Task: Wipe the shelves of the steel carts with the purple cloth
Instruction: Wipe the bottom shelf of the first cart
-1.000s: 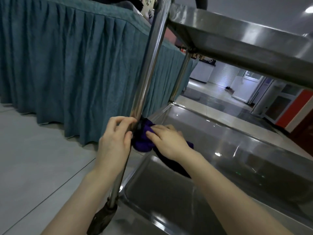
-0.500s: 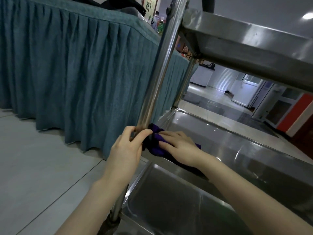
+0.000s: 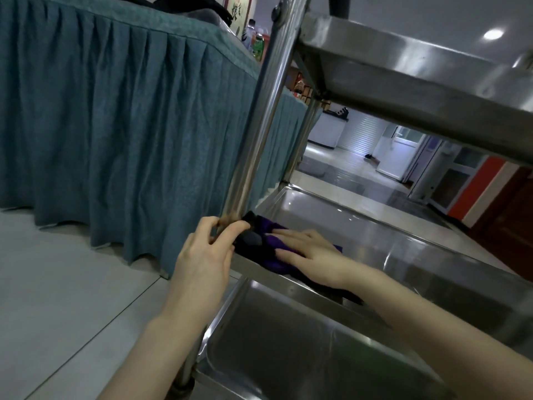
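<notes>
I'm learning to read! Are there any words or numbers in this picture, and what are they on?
No text here can be read.
The sign: dark characters, too blurred to read.
The bottle: green label, too small to read.
The boxes: red marks, too blurred to read.
The cart, post and cloth: no writing shows.
</notes>
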The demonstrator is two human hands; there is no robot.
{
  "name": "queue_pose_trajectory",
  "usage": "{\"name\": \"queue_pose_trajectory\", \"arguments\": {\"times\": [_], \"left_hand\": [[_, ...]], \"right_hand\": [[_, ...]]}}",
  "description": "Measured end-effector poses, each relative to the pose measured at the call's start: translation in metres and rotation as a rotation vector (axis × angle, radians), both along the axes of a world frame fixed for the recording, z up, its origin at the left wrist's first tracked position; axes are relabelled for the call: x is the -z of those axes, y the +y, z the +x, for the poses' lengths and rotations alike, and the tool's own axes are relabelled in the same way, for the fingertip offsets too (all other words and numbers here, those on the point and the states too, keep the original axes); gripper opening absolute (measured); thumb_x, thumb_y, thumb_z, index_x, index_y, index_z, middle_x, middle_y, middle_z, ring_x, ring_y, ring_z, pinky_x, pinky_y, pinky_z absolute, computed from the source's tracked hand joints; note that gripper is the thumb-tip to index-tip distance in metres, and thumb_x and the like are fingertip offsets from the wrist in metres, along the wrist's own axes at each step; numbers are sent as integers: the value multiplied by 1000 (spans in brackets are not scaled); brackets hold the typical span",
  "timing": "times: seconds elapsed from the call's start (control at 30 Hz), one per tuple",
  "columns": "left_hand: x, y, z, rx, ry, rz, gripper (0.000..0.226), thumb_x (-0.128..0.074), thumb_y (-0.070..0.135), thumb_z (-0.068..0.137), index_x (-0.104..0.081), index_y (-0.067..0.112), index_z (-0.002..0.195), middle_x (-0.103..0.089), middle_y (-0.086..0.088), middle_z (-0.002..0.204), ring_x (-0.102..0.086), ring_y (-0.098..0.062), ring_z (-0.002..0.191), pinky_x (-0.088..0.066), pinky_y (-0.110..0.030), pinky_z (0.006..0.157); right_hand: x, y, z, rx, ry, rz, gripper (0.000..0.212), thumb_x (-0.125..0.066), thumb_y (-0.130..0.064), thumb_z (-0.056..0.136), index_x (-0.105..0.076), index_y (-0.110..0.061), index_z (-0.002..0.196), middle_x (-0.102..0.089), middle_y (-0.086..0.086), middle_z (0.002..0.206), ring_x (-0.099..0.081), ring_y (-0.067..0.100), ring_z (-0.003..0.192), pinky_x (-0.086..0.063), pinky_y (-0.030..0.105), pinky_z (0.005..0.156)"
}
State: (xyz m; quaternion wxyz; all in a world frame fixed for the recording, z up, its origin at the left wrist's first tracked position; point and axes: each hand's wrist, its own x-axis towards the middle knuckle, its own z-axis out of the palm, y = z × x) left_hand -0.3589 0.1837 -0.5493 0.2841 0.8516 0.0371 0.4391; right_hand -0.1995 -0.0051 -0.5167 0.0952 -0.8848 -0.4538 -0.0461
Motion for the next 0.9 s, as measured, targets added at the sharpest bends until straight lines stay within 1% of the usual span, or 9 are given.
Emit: {"name": "queue_pose_trajectory", "arguments": {"times": [0.1, 0.17, 0.23, 0.33, 0.43, 0.6, 0.7, 0.8, 0.9], "left_hand": [[-3, -2, 0, -15, 20, 3, 42, -60, 6, 89, -58, 29, 124, -45, 0, 118, -56, -21, 86, -56, -40, 74], [-4, -4, -1, -19, 34, -4, 41, -57, 7, 90, -56, 29, 125, -44, 2, 118, -55, -21, 89, -55, -41, 76], [-6, -3, -1, -18, 40, -6, 40, -55, 8, 92, -56, 30, 125, -43, 3, 119, -55, -21, 93, -55, -41, 79], [-3, -4, 0, -19, 30, -31, 39, -55, 10, 91, -57, 31, 124, -44, 3, 119, -56, -23, 95, -53, -42, 80], [-1, -5, -1, -40, 28, -12, 39, -55, 10, 91, -55, 32, 123, -43, 3, 120, -56, -22, 96, -52, -39, 81], [-6, -18, -3, -108, 87, -3, 38, -48, 12, 94, -49, 31, 126, -43, -4, 127, -55, -33, 98, -49, -41, 79], [-3, -33, -11, -163, 134, -8, 46, -50, 14, 93, -42, 28, 136, -38, -12, 141, -50, -38, 113, -47, -52, 91], [18, -57, -30, -219, 21, -53, 48, -57, 14, 90, -42, 15, 136, -31, -18, 147, -35, -38, 132, -34, -53, 108], [65, -80, -53, -252, -52, 20, 43, -60, 10, 86, -47, 10, 127, -33, -18, 140, -38, -35, 127, -38, -48, 105]], "right_hand": [[-14, 10, 42, 204, 24, -62, 52, -26, -68, 93, -36, -50, 140, -35, -23, 150, -37, 20, 131, -28, 39, 110], [-18, 22, 65, 381, 48, -46, 50, -29, -61, 96, -43, -36, 138, -42, 1, 149, -41, 31, 131, -29, 44, 112], [-18, 31, 68, 504, 79, -24, 56, -27, -65, 94, -39, -36, 141, -41, 8, 147, -39, 33, 131, -30, 47, 109], [-19, 21, 40, 429, 73, -51, 60, -27, -66, 94, -31, -37, 146, -36, 4, 152, -32, 31, 135, -26, 46, 108], [-19, -24, -12, 272, 38, -65, 61, -25, -70, 91, -29, -44, 145, -31, -15, 154, -28, 20, 137, -26, 39, 104], [-21, -109, -100, 202, 7, 11, 69, -23, -80, 81, -33, -47, 141, -40, -22, 146, -38, 11, 125, -33, 36, 102], [-15, -128, -132, 201, -233, -50, 55, -45, -57, 92, -34, -43, 143, -42, -20, 145, -42, 13, 119, -38, 36, 94], [0, -133, -157, 217, -420, 89, 43, -55, -28, 95, -50, -31, 138, -51, -15, 140, -51, 19, 118, -40, 40, 92], [36, -146, -175, 132, -585, 275, 40, -55, -16, 93, -59, -28, 130, -56, -12, 136, -55, 20, 117, -42, 42, 90]]}}
